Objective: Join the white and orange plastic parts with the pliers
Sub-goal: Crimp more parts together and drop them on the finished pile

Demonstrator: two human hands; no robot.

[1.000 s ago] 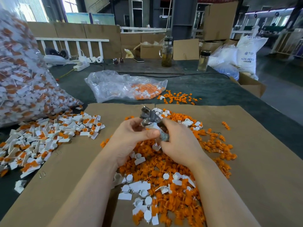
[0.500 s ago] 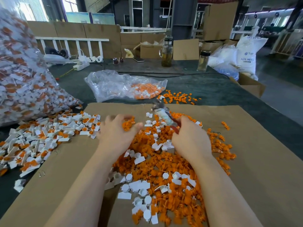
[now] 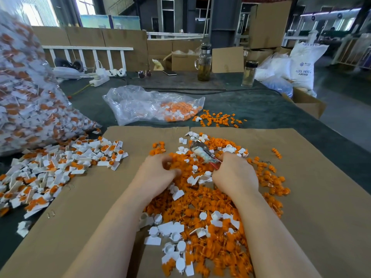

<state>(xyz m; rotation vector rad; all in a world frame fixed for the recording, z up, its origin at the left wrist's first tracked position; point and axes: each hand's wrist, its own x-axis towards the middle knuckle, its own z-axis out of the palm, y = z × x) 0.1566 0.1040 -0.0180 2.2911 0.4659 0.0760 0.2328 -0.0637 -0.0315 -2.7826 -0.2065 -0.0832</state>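
Observation:
A heap of loose orange parts mixed with white parts lies on the brown cardboard sheet in front of me. My right hand grips the red handles of the pliers, whose tape-wrapped jaws point up and to the left over the heap. My left hand rests in the orange parts with its fingers curled down among them; what they pinch is hidden.
Joined white-and-orange pieces lie in a pile at the left, beside a big clear bag full of them. A smaller plastic bag with orange parts lies beyond the cardboard. Two glass bottles stand at the back.
Both hands came apart and dropped from chest height into the heap. The left hand let go of the pliers' jaw end and moved left and down; the right hand lowered the pliers.

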